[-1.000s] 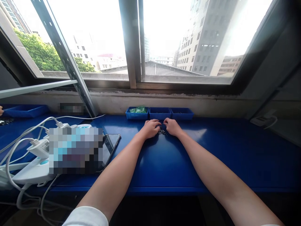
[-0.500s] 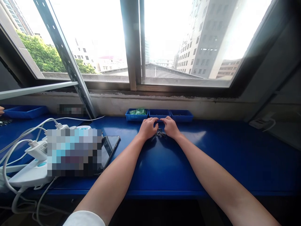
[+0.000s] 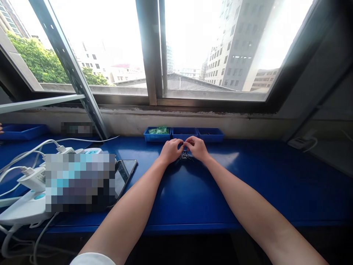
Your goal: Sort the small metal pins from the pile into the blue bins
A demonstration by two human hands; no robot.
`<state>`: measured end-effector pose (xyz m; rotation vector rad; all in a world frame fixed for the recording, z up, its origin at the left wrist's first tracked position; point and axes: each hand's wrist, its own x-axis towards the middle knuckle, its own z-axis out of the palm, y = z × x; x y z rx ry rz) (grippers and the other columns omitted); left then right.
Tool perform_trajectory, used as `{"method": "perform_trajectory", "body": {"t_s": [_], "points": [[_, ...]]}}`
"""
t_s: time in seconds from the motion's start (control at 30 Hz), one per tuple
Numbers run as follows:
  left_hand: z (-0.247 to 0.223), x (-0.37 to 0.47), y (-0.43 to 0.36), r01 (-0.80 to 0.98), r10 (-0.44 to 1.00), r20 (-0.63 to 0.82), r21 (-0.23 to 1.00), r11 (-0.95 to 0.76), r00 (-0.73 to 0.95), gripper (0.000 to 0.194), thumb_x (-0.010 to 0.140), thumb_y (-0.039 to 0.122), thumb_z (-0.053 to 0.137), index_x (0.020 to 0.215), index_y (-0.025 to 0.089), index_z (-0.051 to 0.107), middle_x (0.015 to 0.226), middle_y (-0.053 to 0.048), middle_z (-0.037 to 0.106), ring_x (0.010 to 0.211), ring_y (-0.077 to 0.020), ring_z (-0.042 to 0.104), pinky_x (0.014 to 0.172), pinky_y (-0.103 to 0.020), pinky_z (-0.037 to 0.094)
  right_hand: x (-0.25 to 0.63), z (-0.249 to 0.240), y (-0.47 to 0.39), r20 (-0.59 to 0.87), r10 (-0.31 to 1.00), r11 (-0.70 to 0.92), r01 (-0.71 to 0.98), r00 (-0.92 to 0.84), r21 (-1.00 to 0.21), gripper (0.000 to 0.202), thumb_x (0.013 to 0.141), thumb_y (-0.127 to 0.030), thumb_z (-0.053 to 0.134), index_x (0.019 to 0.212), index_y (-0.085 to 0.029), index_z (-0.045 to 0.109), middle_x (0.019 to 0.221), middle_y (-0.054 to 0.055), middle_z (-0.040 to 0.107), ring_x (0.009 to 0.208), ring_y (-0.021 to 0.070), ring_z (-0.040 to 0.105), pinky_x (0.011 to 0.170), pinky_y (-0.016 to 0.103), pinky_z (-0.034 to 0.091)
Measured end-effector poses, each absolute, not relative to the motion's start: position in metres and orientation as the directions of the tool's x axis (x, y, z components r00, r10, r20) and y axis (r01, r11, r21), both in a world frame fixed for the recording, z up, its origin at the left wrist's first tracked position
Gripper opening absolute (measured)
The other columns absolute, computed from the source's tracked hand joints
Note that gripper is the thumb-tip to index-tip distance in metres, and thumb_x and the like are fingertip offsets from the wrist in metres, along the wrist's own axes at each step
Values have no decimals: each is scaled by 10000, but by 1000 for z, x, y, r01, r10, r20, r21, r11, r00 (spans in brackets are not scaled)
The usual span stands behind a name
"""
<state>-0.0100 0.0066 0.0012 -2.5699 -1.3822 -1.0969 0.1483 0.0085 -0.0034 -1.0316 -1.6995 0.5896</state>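
My left hand (image 3: 171,150) and my right hand (image 3: 197,148) meet at their fingertips, thumbs and forefingers pinched together. Whatever lies in the pinch is too small to make out. Just below them on the blue tabletop (image 3: 190,198) is a small pile of dark, screw-like metal parts (image 3: 185,156). Three blue bins stand right behind the hands. Small green-tinted plastic bags fill the left bin (image 3: 157,137). Little shows inside the middle bin (image 3: 184,131), and the right bin (image 3: 210,135) has small dark parts in it.
At the left lie a white power strip (image 3: 16,211) with plugged-in chargers and cables, and a black phone (image 3: 125,176) beside a blurred-out area. A metal shelf post (image 3: 91,110) rises behind. Another person's hand (image 3: 1,129) shows at the far left, near a blue tray (image 3: 24,131).
My right hand has moved left and its fingertips now meet those of my left hand, which have closed to a pinch. The whole view has shifted slightly.
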Motion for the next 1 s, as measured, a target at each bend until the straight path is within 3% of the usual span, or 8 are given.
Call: {"method": "perform_trajectory", "body": {"t_s": [0.17,0.37,0.53,0.77,1.0], "points": [[2,-10,7,725,705,588,271,-633,396,238,896,320,443,936,189,638,931,-47,670,869,-193,611,759,-302,445,148,-2,8,497,865,491,334,-72,-805,220,733,-400,619,698,-183,616,584,3,611,537,138,564,533,255,447],[3,-10,7,792,740,561,226,-567,370,216,889,292,445,911,187,633,933,-56,673,871,-204,612,765,-317,437,149,-1,4,581,809,562,410,-91,-719,174,743,-297,600,859,-194,680,767,24,694,683,151,627,660,267,499],[2,-11,8,809,756,549,222,-544,357,205,882,278,451,898,188,635,922,-53,676,876,-206,614,772,-316,441,150,2,-1,601,785,582,511,-149,-633,181,730,-259,595,849,-211,723,798,16,715,665,150,621,669,270,506],[-2,-12,12,844,763,587,236,-481,271,305,857,340,499,1087,157,580,1063,-84,642,1000,-235,583,844,-339,440,160,3,4,574,817,509,549,-64,-663,316,719,-223,559,994,-206,714,924,33,712,830,183,639,812,301,503],[-5,-16,14,882,818,520,231,-410,245,338,861,356,473,1120,159,562,1094,-96,620,1029,-250,567,871,-355,434,181,-1,16,509,851,311,655,132,-689,518,673,-201,533,1184,-209,621,1003,65,658,1053,212,538,962,331,424]]}}
